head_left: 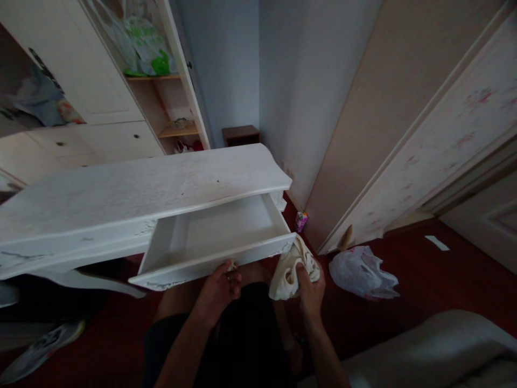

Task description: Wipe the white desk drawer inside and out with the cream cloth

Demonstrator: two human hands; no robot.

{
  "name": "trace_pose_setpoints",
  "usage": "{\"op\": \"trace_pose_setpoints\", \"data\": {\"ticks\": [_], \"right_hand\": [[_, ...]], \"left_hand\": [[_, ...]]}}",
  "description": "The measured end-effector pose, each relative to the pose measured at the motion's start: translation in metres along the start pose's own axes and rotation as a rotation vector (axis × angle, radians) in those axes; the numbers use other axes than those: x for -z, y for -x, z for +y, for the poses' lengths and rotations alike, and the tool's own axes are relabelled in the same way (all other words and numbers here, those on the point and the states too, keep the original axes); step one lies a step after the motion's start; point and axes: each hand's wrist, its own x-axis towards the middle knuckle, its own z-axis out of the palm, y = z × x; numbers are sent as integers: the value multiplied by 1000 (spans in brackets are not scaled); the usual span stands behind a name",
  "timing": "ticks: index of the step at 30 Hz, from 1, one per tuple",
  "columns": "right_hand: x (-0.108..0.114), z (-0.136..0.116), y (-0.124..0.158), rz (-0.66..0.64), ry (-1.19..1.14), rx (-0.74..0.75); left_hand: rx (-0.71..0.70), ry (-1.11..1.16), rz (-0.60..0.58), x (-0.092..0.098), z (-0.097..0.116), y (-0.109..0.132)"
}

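A white dressing table (133, 180) stands before me with its drawer (226, 223) pulled out; nothing shows inside the drawer. At the middle of the drawer front, my left hand (222, 285) is closed around a small knob (231, 266). My right hand (311, 283) grips a crumpled cream cloth (285, 275) beside the drawer's right front corner. Part of the cloth hangs below the fingers.
Open shelves with a plastic bag (149, 46) stand at the back left. On the red floor at right lie another plastic bag (363, 272) and a small pink box (301, 221). A shoe (44, 350) is at lower left.
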Motion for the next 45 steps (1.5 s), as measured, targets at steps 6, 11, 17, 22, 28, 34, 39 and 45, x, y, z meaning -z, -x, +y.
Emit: {"op": "trace_pose_setpoints", "data": {"ticks": [6, 11, 17, 22, 28, 34, 39, 45], "right_hand": [[-12, -13, -7, 64, -21, 19], [-36, -24, -24, 21, -41, 83], [-80, -30, -45, -67, -16, 219], [-121, -25, -58, -76, 130, 295], [-150, -20, -42, 10, 344, 385], [-180, -10, 5, -53, 364, 411], [-203, -5, 46, -228, 431, 530], [-188, -19, 31, -375, 607, 623]], "left_hand": [[22, -3, -12, -13, 25, -19], [-15, -10, -1, -19, 46, -40], [-51, -63, 52, -19, 70, -64], [-87, -176, 88, -18, 78, -76], [-507, -641, 310, 21, 68, -49], [-944, -692, 628, 71, 101, 6], [-1209, -754, 748, 93, 162, 30], [-1281, -1105, 777, 112, 236, 8]]}}
